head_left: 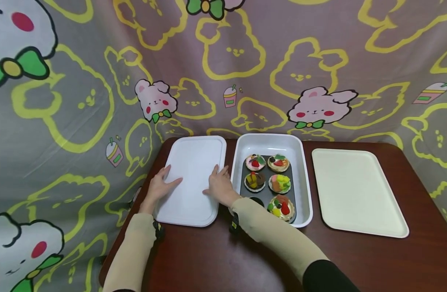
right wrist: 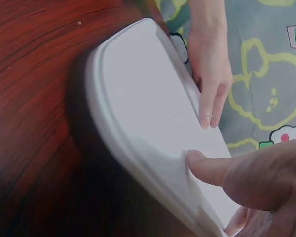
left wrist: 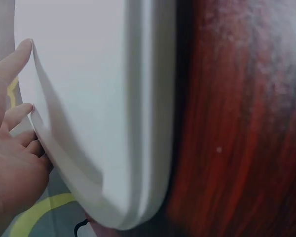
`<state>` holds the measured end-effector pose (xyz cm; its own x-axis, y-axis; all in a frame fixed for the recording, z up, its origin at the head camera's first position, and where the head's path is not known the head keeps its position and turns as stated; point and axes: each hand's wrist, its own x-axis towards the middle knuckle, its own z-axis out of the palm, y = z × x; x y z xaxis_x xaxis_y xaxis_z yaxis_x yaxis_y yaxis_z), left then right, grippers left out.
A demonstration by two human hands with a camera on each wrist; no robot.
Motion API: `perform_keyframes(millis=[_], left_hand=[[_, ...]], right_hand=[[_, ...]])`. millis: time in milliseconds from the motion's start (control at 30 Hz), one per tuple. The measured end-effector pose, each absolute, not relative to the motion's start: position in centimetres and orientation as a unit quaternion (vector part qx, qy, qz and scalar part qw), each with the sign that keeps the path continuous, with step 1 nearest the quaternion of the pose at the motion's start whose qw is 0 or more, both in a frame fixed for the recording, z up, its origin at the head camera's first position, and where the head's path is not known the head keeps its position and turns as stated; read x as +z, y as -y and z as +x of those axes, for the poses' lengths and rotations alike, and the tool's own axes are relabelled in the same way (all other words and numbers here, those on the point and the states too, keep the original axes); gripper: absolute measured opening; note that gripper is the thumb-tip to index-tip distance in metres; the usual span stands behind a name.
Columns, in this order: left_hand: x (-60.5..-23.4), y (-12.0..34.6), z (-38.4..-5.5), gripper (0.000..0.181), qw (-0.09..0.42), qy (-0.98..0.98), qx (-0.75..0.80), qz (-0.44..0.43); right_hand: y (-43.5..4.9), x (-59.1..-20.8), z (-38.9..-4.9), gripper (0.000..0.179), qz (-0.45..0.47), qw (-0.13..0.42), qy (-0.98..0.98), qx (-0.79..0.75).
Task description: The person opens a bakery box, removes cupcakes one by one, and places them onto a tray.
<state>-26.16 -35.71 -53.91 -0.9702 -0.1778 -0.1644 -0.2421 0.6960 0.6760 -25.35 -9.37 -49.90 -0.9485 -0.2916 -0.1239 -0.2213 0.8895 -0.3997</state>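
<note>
A white plastic lid [head_left: 194, 182], rectangular with rounded corners and a stepped rim, lies at the left of the table. On its left edge is my left hand [head_left: 158, 190], thumb over the top and fingers along the side. My right hand [head_left: 222, 187] holds the opposite edge, its thumb [right wrist: 207, 168] on the upper face and its fingers mostly hidden past the rim. Beside the right hand stands a white box [head_left: 307, 202]. In it a dark grey tray [head_left: 266, 178] carries fruit-topped tarts [head_left: 279, 183] in two columns; the right sleeve partly covers the near end.
A cream tray [head_left: 358, 190] lies flat at the right of the brown table [head_left: 208, 259]. Patterned cloth [head_left: 252, 52] hangs behind the table and along its left side. The box's raised walls stand close to the right forearm.
</note>
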Motion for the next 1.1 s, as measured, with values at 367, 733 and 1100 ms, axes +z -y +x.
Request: perform_keyframes(millis=[367,733,1100], left_hand=[[-55.4,35.3,-26.8,0.098,0.041,-0.93,0.351,-0.099],[-55.5,35.1,-26.7,0.096,0.025,-0.933,0.346,-0.099],[-55.7,35.0,-26.6,0.096,0.022,-0.935,0.34,-0.103]], right_hand=[[9.9,-50.9,-26.2,0.12,-0.104,0.175,-0.952,-0.23],[10.3,-51.6,-25.8,0.122,-0.097,0.181,-0.954,-0.22],[10.4,-52.1,-25.6,0.124,-0.108,0.18,-0.956,-0.207]])
